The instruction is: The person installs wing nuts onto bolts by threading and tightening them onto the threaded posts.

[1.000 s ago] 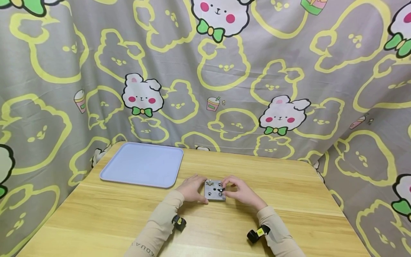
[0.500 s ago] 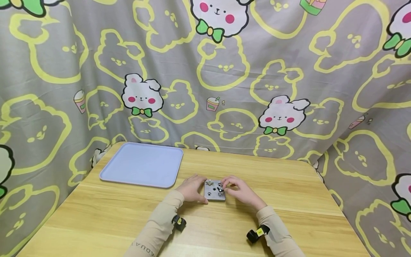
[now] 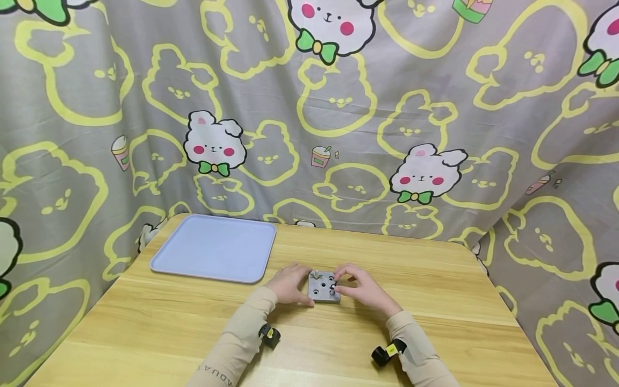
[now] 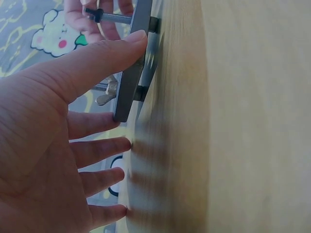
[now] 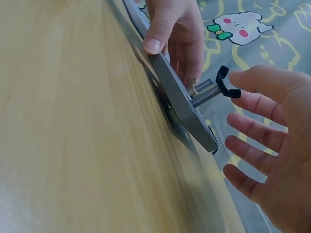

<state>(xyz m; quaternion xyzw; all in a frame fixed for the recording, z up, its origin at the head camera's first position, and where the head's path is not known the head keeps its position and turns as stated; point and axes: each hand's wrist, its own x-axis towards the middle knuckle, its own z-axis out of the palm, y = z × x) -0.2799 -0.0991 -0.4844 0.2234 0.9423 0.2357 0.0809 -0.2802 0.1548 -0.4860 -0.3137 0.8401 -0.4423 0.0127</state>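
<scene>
A square grey metal plate (image 3: 324, 296) with several holes stands just off the tabletop, borne on bolt heads underneath. My left hand (image 3: 289, 286) holds it by its edges, thumb on the near side and index finger on the far side; the other fingers spread out in the left wrist view. Two threaded bolts rise from the plate. A black wing nut (image 5: 225, 83) sits near the top of one, between the thumb and index finger of my right hand (image 5: 284, 119), whose other fingers are loosely extended. A silver wing nut (image 4: 111, 89) lies low on the other bolt, against the plate.
A pale blue tray (image 3: 213, 247) lies at the back left of the wooden table (image 3: 338, 349). A patterned grey curtain (image 3: 271, 107) hangs behind the table and along its sides. Each wrist wears a black camera strap.
My right thumb and index finger have shifted slightly at the black wing nut, whose wings now face a different way. My left hand and the plate stay in place.
</scene>
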